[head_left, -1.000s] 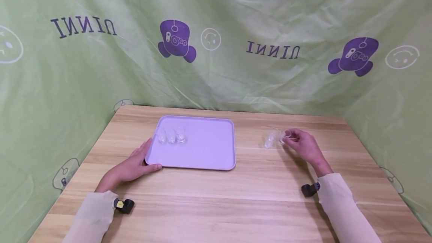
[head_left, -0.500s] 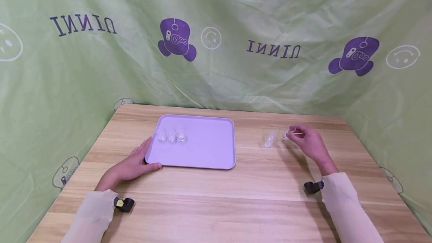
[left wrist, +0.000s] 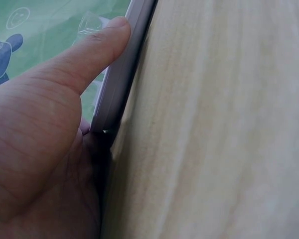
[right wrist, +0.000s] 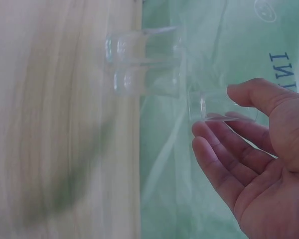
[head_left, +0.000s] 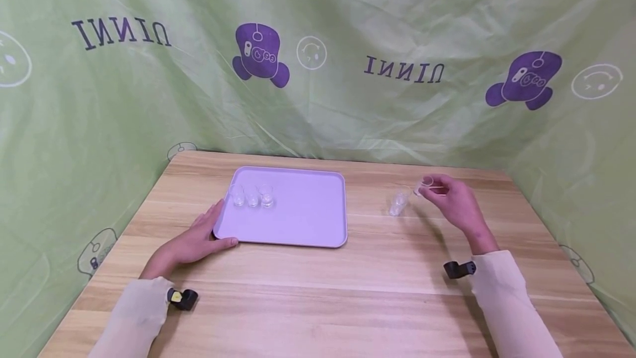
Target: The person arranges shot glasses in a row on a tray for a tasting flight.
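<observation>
The right hand (head_left: 459, 206) is pinching a clear glass (head_left: 423, 185) between its thumb and fingers, holding it above the tabletop (head_left: 318, 303) toward the far right corner. Just left of that glass, two more glasses (head_left: 399, 203) are standing upright and close together on the tabletop, nearer its far edge than its near one; whether they are touching, I can't tell.

The left hand (head_left: 191, 243) is lying spread wide round the near left corner of a purple tray (head_left: 303, 209) — its thumb is resting at the near rim and its fingers are running along the left rim. The tray is lying flat, left of the tabletop's middle and toward the far edge. Three clear glasses (head_left: 253, 198) are standing on it in a row, starting close to its left rim.

A green printed cloth (head_left: 199, 98) is hanging behind the tabletop's far edge. Pale sleeves (head_left: 134, 314) are covering both forearms, and a small black camera (head_left: 184, 299) is sitting at each wrist.
</observation>
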`<state>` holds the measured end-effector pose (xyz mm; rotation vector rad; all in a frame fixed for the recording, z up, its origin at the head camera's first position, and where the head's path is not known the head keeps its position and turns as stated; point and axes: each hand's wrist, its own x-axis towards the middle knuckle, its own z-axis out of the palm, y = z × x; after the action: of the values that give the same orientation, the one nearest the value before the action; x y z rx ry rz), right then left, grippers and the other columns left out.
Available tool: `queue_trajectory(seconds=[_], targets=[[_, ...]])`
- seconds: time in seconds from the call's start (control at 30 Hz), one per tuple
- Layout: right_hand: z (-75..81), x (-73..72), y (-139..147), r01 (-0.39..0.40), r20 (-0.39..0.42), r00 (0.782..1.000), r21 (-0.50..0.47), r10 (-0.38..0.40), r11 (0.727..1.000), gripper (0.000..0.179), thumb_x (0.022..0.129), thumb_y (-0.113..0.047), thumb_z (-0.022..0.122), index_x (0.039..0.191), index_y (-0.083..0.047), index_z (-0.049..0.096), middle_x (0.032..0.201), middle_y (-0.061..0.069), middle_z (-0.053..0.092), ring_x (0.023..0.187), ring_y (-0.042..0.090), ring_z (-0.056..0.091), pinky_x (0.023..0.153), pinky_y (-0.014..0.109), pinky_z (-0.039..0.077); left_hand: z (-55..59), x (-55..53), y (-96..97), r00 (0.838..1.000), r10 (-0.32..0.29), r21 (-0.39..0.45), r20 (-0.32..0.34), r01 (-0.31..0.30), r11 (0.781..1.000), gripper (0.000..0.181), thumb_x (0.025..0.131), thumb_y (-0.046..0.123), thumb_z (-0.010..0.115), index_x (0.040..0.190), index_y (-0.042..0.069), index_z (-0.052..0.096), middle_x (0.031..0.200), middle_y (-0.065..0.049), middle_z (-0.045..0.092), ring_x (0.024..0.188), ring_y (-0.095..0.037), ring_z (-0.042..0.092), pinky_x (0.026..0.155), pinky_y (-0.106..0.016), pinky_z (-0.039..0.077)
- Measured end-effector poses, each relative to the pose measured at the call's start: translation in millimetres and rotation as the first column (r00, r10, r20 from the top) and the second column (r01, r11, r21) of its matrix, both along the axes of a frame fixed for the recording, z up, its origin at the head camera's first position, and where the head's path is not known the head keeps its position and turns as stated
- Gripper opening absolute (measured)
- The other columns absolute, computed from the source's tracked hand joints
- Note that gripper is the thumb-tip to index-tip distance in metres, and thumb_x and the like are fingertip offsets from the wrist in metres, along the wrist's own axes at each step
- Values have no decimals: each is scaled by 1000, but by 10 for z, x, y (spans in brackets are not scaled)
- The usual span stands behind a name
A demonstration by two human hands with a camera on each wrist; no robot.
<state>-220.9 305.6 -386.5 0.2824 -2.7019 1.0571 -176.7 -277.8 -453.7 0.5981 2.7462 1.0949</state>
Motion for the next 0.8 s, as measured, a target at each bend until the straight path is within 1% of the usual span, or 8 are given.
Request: queue_trajectory(seconds=[0.07,0.2,0.33,0.43,0.5,0.57,0.63,0.8], targets=[[15,-5,-35,-6,1,1000,-5,6,1000,40,100,-25,72,127,3,67,115,20,71,104,39,70,74,12,48,-6,-7,-5,1000,0,3,-2,0,1000,106,95,41,74,162,-4,4,163,-37,9,150,-54,5,116,-69,2],[37,-26,-107,-14,-3,1000,-8,14,1000,38,100,-27,72,126,1,68,116,19,71,104,37,70,74,14,49,-7,-33,-12,1000,13,-11,24,-12,1000,108,95,43,73,163,-2,3,165,-34,8,152,-51,3,117,-68,1],[49,-56,-174,-28,2,1000,-14,28,1000,37,100,-25,72,126,2,68,115,19,71,104,37,71,73,14,50,13,-44,-4,999,14,-26,34,-13,1000,108,95,43,73,163,-3,3,165,-33,8,152,-51,3,117,-68,2],[52,-74,-232,-46,5,999,-27,46,999,37,100,-22,72,126,3,68,114,20,72,102,37,71,73,15,51,-12,-50,-12,999,14,-32,29,-13,999,108,95,45,73,163,-2,3,166,-31,8,153,-48,3,117,-68,3],[52,-84,-282,-60,3,998,-40,60,997,36,99,-20,73,125,4,68,113,20,72,101,37,71,73,17,53,-66,-63,-34,1000,12,-28,19,-11,1000,109,95,47,72,164,0,2,166,-31,8,153,-48,3,117,-67,3],[49,-93,-336,-72,2,997,-51,72,996,35,99,-18,73,125,5,68,113,20,72,101,37,71,74,20,55,-107,-68,-50,1000,16,-25,10,-16,1000,110,95,50,72,164,3,2,167,-29,9,153,-45,4,118,-66,3],[44,-105,-394,-82,3,997,-59,83,995,35,99,-18,73,125,5,68,113,20,72,101,37,71,77,26,58,-111,-63,-53,1000,4,-8,-1,-4,1000,109,95,48,72,164,2,1,166,-32,9,153,-48,4,117,-67,3],[25,-149,-572,-103,9,994,-77,104,992,34,99,-18,74,124,3,69,114,19,72,101,35,72,82,41,60,-50,-22,-21,1000,-4,11,-6,4,1000,107,95,43,73,163,-1,3,164,-36,8,151,-52,4,116,-69,2]])
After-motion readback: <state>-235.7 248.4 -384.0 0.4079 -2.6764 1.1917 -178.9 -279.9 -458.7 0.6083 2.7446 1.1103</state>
